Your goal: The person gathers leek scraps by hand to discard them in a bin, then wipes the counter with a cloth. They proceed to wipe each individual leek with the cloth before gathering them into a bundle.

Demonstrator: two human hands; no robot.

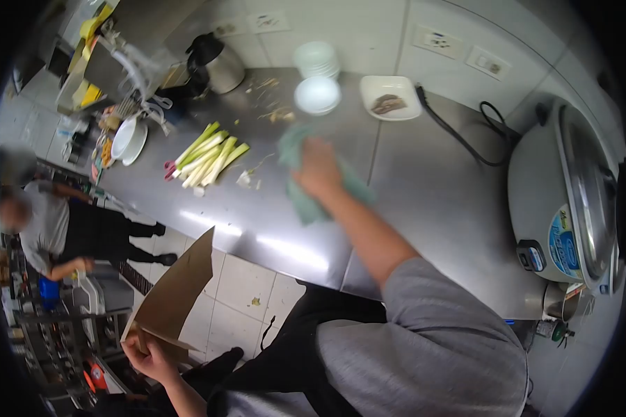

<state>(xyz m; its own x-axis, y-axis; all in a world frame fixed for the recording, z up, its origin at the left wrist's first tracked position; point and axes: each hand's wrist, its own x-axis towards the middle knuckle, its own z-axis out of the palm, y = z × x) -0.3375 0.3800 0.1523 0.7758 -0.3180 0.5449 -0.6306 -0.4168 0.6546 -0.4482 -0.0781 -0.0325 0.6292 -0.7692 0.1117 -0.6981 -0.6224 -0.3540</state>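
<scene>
The fingers of the right hand (318, 169) are pressed flat on a green cloth (306, 201), which is spread on the steel surface (424, 201); the hand is blurred, so how tightly the cloth is gripped cannot be told. The fingers of the left hand (146, 358) are closed on the lower edge of a brown cardboard sheet (177, 292), held below the edge of the surface, over the tiled floor (243, 285). Cut leek stalks (205, 156) lie to the left of the cloth, and a white bowl (317, 94) sits beyond it. A rice cooker (563, 201) stands at the right.
</scene>
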